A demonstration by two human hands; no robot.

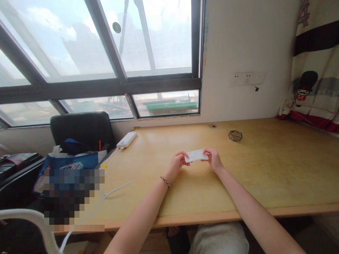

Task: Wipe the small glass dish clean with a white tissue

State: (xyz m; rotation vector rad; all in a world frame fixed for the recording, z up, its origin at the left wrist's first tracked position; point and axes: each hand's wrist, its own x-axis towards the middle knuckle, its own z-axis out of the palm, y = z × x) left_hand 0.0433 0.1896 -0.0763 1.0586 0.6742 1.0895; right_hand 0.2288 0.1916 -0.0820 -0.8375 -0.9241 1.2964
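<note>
A small white rectangular thing [196, 155], flat and soft-looking like a folded tissue, is held level above the middle of the wooden table. Its left end is pinched between the thumb and fingers of my left hand [180, 161], whose wrist wears a beaded bracelet [165, 181]. My right hand [214, 160] grips the opposite end in the same way, thumb on top. Part of each end is hidden by the fingers.
On the table [278, 169], a dark glass ashtray [235, 135] stands beyond my right hand. A white power bank [126, 140] with a cable lies at the back left. Another white cable [118, 189] lies nearer. A black chair [82, 128] and blue bag [70, 160] are left.
</note>
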